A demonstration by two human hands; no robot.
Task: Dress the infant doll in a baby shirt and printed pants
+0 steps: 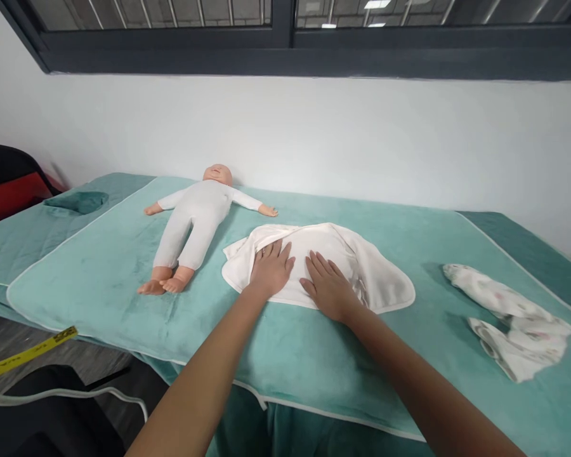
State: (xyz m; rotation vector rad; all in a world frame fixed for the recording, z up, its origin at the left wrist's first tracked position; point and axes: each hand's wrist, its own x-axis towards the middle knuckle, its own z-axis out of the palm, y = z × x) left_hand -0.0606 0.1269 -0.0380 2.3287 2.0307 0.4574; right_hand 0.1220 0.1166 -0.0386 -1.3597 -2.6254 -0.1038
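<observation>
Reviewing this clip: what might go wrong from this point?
Two risks, as I judge it. First, the left hand and right hand lie flat on the white cloth, whose folds are uneven; pressing or sliding could set creases or bunch it up. Second, the doll lies close by, one outstretched arm ending near the cloth's far edge, so spreading or shifting the cloth that way may bump it.
</observation>
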